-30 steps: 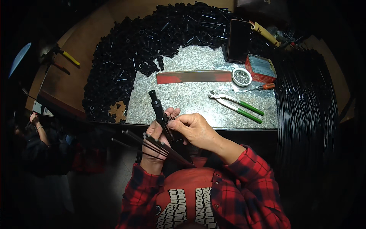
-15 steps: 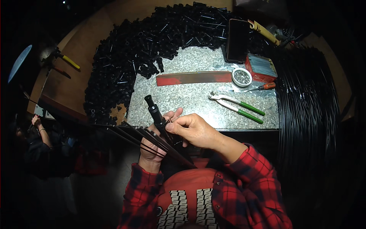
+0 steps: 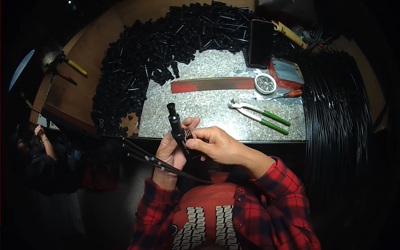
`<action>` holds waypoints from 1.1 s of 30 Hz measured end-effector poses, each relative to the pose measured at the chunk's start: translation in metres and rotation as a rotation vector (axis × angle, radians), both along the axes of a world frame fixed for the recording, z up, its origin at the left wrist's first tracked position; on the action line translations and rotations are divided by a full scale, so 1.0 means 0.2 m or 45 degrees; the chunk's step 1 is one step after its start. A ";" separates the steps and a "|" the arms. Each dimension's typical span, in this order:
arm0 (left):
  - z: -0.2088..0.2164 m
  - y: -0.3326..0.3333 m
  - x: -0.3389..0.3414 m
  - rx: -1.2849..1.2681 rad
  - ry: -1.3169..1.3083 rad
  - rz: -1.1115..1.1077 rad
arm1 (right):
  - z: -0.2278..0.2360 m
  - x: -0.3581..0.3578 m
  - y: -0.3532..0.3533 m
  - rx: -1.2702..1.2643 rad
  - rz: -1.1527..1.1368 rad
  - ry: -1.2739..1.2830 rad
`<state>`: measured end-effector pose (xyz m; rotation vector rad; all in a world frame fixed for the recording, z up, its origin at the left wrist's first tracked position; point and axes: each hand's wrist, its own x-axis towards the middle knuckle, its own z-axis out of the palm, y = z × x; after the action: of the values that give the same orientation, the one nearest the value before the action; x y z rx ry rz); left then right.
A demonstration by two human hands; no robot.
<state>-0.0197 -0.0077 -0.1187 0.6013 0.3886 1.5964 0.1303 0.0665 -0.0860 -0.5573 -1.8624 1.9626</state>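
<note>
Just off the table's near edge, my left hand [image 3: 168, 152] is wrapped around a black tubular part [image 3: 174, 120] that looks like an umbrella runner, its capped end pointing up and away. Thin black rods [image 3: 166, 166] fan out below it, across my left wrist, with pale tips at the left. My right hand [image 3: 221, 145] is closed in a pinch right beside the tube, at a row of small rod ends [image 3: 188, 134]. A fine shiny wire [image 3: 194, 131] shows at those fingertips. My palm and fingers partly hide the tube's lower end.
Black tubular parts [image 3: 137, 58] are heaped behind and left of the speckled tabletop [image 3: 200, 114]. On it lie a red-brown strip [image 3: 212, 84], green-handled pincers [image 3: 260, 116], a screwdriver [image 3: 291, 94] and a white bowl [image 3: 265, 83] of metal bits. Long black rods [image 3: 333, 112] hang at right.
The tube has shifted slightly right and now stands more upright. The rods below it have swung and bunched closer together. My right hand keeps pinching beside the tube, moved slightly right.
</note>
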 end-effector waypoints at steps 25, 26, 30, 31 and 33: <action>0.07 0.00 -0.02 -0.048 0.151 0.344 | 0.02 -0.07 -0.02 0.274 -0.154 0.050; 0.06 -0.03 -0.04 -0.059 0.350 0.405 | 0.00 -0.10 -0.02 0.382 -0.253 0.115; 0.08 -0.10 -0.02 0.133 0.302 0.629 | 0.03 -0.18 -0.05 0.611 -0.404 0.240; 0.07 -0.14 -0.03 0.159 0.314 0.654 | 0.04 -0.20 -0.07 0.633 -0.403 0.235; 0.13 -0.13 -0.03 0.309 0.718 0.724 | 0.03 -0.24 -0.08 0.745 -0.427 0.348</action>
<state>-0.0266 -0.0337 -0.0919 1.2154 0.8473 2.0148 0.0830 0.0504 -0.0808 -0.3648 -1.8934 1.1406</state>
